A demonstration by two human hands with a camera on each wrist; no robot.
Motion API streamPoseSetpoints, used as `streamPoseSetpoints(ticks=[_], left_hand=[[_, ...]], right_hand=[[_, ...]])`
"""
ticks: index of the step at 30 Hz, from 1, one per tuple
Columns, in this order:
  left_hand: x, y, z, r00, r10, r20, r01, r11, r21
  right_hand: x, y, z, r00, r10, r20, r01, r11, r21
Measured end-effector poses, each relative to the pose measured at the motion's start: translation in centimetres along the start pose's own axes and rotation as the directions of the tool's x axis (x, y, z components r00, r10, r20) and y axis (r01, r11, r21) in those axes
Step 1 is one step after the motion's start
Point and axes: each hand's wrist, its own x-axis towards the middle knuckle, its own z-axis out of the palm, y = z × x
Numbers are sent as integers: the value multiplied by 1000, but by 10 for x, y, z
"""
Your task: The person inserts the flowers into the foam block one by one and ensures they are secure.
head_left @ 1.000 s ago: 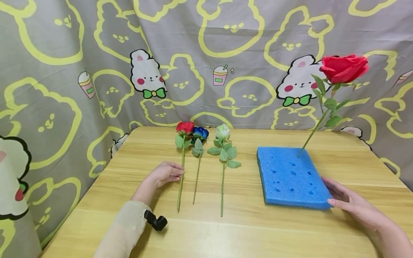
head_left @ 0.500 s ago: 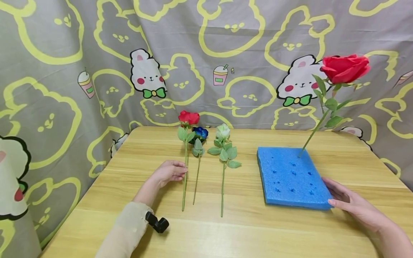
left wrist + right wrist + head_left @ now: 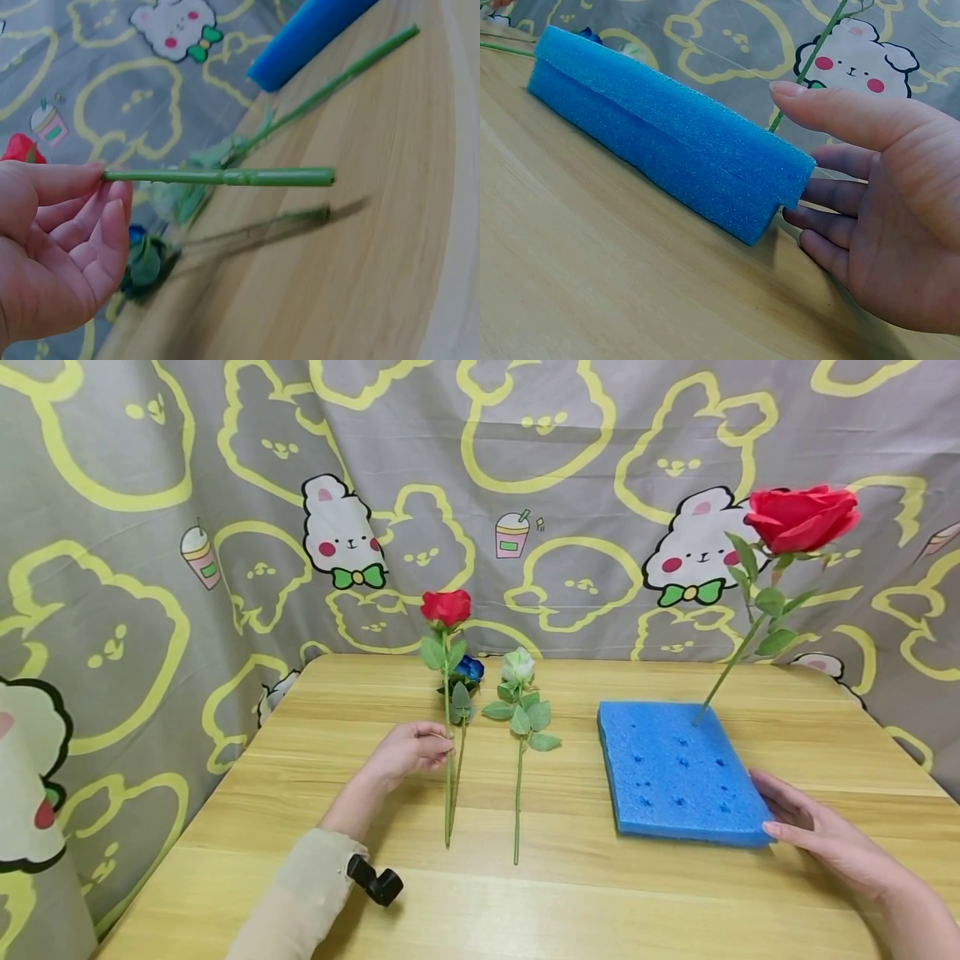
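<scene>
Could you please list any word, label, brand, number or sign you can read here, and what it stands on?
None: no word, brand or number can be read in any view. The patterned curtain shows only cartoon drawings, and its printed pink cups bear no legible lettering. None shows on the blue foam block either.

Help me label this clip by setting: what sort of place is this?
Probably an indoor tabletop workspace: a wood-look table, a cartoon-print curtain behind it, and a blue foam block holding a red rose.
</scene>
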Motion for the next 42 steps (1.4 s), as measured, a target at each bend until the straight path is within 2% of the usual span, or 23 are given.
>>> streamPoseSetpoints(ticks=[9, 15, 21, 31, 36, 42], left_hand=[[2, 17, 28, 998, 59, -21, -59, 998, 0], [7, 26, 42, 995, 95, 14, -95, 995, 28], [11, 32, 55, 991, 130, 28, -131, 991, 41], [20, 41, 75, 981, 178, 71, -186, 973, 137], [23, 45, 85, 977, 197, 86, -209, 966, 151], [29, 55, 98, 962, 249, 111, -263, 956, 129]], right_hand=[[0, -4, 1, 1000, 28, -4, -28, 1000, 4], [1, -5, 2, 1000, 11, 3, -11, 1000, 17], [1, -8, 3, 999, 37, 5, -37, 999, 12], [1, -10, 3, 1000, 26, -2, -26, 1000, -2], [1, -9, 3, 1000, 30, -6, -30, 999, -10], [1, -10, 4, 999, 31, -17, -31, 999, -18]])
